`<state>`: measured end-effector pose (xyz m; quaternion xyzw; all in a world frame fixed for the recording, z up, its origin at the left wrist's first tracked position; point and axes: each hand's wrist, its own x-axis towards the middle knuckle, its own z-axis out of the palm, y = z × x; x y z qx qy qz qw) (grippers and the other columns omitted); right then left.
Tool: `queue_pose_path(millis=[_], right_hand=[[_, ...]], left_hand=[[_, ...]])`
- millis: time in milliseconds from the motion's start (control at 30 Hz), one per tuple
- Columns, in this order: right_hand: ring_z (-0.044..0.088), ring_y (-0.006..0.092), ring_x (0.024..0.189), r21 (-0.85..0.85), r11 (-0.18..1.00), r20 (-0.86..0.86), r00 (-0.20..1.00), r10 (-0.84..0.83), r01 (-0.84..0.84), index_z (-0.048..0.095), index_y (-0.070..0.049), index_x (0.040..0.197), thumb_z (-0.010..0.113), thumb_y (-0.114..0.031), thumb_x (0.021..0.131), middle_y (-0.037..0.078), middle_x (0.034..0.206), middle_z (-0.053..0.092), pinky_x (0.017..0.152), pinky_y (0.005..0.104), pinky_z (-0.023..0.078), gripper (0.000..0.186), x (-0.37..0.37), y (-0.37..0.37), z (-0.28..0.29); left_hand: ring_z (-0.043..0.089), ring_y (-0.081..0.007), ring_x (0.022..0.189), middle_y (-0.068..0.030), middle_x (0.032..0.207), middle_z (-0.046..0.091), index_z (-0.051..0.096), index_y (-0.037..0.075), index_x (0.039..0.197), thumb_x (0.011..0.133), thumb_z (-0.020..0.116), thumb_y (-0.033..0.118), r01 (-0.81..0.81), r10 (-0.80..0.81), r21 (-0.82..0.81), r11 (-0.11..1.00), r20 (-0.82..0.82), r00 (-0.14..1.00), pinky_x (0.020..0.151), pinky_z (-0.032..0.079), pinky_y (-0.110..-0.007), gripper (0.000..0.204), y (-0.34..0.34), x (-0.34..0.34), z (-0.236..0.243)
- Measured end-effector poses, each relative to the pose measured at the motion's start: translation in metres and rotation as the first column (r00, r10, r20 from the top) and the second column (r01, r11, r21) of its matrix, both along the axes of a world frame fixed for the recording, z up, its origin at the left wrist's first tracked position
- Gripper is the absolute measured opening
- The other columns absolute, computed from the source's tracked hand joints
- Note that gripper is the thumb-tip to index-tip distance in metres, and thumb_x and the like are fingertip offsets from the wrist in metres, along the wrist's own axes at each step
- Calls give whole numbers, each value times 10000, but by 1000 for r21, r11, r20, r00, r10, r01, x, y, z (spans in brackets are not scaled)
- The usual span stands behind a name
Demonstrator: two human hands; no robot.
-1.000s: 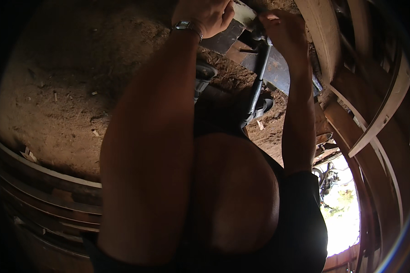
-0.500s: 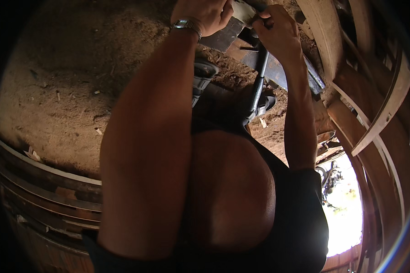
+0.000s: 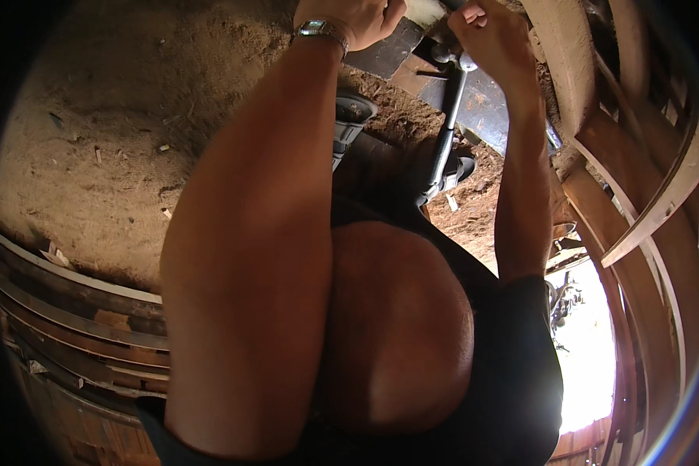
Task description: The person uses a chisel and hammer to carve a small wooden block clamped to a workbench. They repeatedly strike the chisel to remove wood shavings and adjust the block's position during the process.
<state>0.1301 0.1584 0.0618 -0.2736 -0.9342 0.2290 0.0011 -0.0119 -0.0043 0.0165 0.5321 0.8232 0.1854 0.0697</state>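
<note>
My left hand (image 3: pixel 357 22), with a watch (image 3: pixel 318 29) on its wrist, is at the top edge with its fingers curled in. A pale piece (image 3: pixel 426 12) lies beside its fingertips, cut off by the edge. My right hand (image 3: pixel 495 43) is closed, fingers bent, next to a dark object (image 3: pixel 452 4) at the top; what it grips is hidden. Just below it, a metal bar (image 3: pixel 450 116) with a shiny rounded end slants down toward a shoe (image 3: pixel 460 169). A dark flat plate (image 3: pixel 388 51) sits under my left hand, with a bluish-grey metal surface (image 3: pixel 481 113) beyond the bar.
Curved wooden pieces (image 3: pixel 571 62) stand and lean along the right side. Stacked boards (image 3: pixel 93 311) line the lower left. Brown dirt ground (image 3: pixel 116 147) with small chips spreads at left. Another shoe (image 3: pixel 355 113) rests left of the bar. A bright opening (image 3: pixel 586 357) is at lower right.
My right hand has shifted to the right, uncovering the rounded end of the bar. My left hand has risen slightly in view, still curled.
</note>
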Motion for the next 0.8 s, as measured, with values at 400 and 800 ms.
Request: queue_pose_path(millis=[400, 800], right_hand=[[729, 384, 884, -149, 930, 276, 918, -286, 335, 724, 12, 929, 778, -232, 730, 267, 900, 725, 793, 429, 581, 319, -21, 5, 25], [645, 428, 945, -4, 991, -118, 983, -137, 137, 592, -21, 927, 657, -87, 765, 224, 890, 665, 860, 504, 516, 187, -10, -30, -25]], left_hand=[[509, -332, 1245, -122, 1183, 598, 639, 119, 1144, 896, 577, 263, -1, 2, 95, 996, -13, 1000, 1047, 396, -543, 293, 11, 5, 1], [511, -337, 1231, -111, 1197, 591, 627, 119, 1163, 930, 537, 273, -6, 5, -16, 1000, -68, 998, 1049, 388, -538, 293, -4, -4, 4]])
